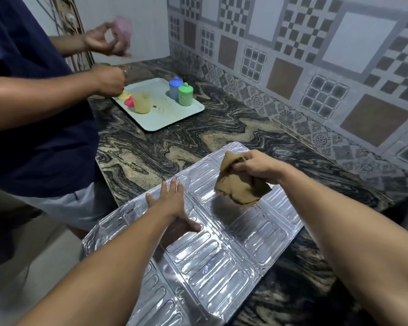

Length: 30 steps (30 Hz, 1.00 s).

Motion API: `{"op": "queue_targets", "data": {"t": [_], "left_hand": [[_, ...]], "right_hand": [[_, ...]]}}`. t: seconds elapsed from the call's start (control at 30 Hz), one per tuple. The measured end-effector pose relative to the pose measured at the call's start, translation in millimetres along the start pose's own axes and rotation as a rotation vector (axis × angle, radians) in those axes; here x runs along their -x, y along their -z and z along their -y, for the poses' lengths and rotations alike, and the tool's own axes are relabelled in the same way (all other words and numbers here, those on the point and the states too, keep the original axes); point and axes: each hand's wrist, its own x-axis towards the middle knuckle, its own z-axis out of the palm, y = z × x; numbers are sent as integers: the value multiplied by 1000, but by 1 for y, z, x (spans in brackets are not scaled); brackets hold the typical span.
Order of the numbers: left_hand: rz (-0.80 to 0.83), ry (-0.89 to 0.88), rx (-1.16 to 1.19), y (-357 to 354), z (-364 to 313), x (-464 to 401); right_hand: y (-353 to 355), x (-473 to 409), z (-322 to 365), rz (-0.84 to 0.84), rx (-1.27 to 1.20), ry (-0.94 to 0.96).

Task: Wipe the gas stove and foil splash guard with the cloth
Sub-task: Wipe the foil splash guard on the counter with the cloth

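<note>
Left hand (pixel 172 209) lies flat, fingers spread, on the foil guard (pixel 212 262) spread across the counter (pixel 174 142); right hand (pixel 257 164) grips a brown cloth (pixel 239 187) just above it

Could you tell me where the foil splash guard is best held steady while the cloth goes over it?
Probably by pressing flat from above, as the left hand does. The foil splash guard lies flat on the counter, thin and ribbed, so pinching an edge might crease it. The right hand grips the cloth.
</note>
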Motion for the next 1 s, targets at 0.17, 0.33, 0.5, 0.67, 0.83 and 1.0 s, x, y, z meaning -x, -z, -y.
{"op": "queue_targets", "data": {"t": [0.17, 0.33, 0.5, 0.67, 0.83, 1.0], "left_hand": [[-3, 2, -2, -1, 0, 0], [-8, -7, 11, -2, 0, 2], [-21, -24, 7, -2, 2, 3], [-24, -42, 9, -4, 3, 2], [-25, -40, 11, -2, 4, 1], [-16, -24, -5, -3, 3, -1]], "right_hand": [[-25, 7, -22, -471, 494, 22], [-68, 2, -61, -140, 738, 114], [-64, -18, -78, -244, 712, -89], [-40, -60, -71, -302, 642, -241], [-87, -67, -32, -137, 712, 169], [-108, -62, -32, -129, 858, 324]]}}
